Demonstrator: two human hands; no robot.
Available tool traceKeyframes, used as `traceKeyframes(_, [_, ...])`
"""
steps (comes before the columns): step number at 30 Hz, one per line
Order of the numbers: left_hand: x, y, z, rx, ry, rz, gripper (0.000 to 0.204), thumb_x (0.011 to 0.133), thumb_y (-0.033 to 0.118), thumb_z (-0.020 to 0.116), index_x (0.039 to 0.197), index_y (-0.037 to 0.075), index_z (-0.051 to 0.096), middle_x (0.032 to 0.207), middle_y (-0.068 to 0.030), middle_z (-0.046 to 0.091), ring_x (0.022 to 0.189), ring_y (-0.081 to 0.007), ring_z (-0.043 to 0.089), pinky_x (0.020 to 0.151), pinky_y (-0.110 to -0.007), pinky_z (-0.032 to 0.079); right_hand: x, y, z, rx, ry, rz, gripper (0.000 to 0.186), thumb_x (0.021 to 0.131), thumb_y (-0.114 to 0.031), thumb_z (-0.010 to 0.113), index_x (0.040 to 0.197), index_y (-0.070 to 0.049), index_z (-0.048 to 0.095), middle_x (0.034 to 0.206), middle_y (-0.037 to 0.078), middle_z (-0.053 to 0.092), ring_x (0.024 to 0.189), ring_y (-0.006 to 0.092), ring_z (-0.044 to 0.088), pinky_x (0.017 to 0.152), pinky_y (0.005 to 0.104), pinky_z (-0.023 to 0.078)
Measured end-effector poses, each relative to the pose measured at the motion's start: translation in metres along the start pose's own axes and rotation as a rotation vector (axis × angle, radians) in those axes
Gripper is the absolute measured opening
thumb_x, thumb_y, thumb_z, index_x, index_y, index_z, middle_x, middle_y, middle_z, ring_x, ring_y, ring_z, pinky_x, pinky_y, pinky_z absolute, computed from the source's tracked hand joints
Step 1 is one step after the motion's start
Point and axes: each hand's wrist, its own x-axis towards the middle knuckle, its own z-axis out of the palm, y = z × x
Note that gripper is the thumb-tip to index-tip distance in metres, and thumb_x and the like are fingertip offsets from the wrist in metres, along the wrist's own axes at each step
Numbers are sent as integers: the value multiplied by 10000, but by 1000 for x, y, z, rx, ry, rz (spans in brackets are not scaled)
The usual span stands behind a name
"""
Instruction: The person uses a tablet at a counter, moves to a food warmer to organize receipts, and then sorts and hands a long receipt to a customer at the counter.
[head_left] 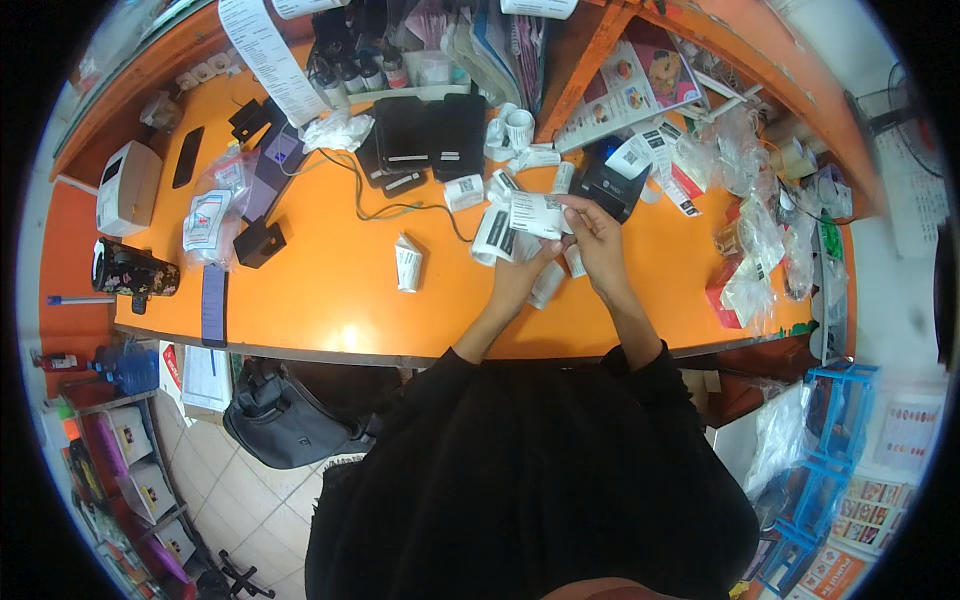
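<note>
A printed slip [537,214] is held above the worktop [340,290], gripped at its right end by the right hand [597,235]. Its near edge is met by the left hand [525,272]; whether that hand is closed on it cannot be told. Curled papers [492,240] are strewn beneath. To the left, a folded paper [408,263] is seen; on the far right, a black printer [607,187] is placed.

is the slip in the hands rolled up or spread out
Spread out: the slip shows a broad, fairly flat printed face. The right hand hides one end.
</note>
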Motion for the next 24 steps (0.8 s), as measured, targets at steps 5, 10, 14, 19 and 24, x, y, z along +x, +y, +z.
traceKeyframes(5, [0, -8, 1, 106, -14, -48, 295, 791, 155, 543, 1017, -15, 461, 966, -57, 510, 905, -104, 457, 779, -246, 370, -3, 4, -25, 76, 120, -5, 248, 816, -115, 486, 1042, -25, 531, 877, 48, 537, 789, 102, 510, 648, 210, 423])
traceKeyframes(10, [-10, 18, 14, 245, 175, 43, 237, 790, 161, 545, 939, -18, 499, 827, -40, 542, 764, -91, 489, 658, -229, 398, -8, -10, -52, 57, 107, 82, 367, 809, -167, 509, 1132, -27, 404, 937, 72, 530, 872, 118, 480, 748, 240, 366])
traceKeyframes(14, [-7, 12, 22, 481, 72, 336, 232, 786, 161, 549, 924, -19, 504, 779, -44, 540, 732, -84, 488, 627, -214, 396, -16, -2, -59, -128, -184, -190, 434, 769, -82, 547, 1134, -37, 317, 922, 91, 520, 888, 153, 495, 713, 244, 417])
traceKeyframes(19, [-21, -4, 38, 303, 57, 42, 292, 822, 243, 421, 989, 7, 467, 879, -57, 523, 790, -129, 501, 691, -255, 407, 0, -12, -60, -159, -228, -104, 354, 751, 9, 528, 1089, 13, 422, 992, 123, 503, 988, 154, 459, 775, 239, 401])
traceKeyframes(24, [-41, -7, 41, -397, 218, -195, 800, 736, 615, -13, 1261, 52, 203, 1224, -149, 350, 1139, -244, 345, 923, -357, 319, -10, -39, -32, -265, -721, -291, 555, 685, 11, 580, 1198, -30, 372, 1289, 111, 301, 1173, 215, 306, 935, 282, 263])
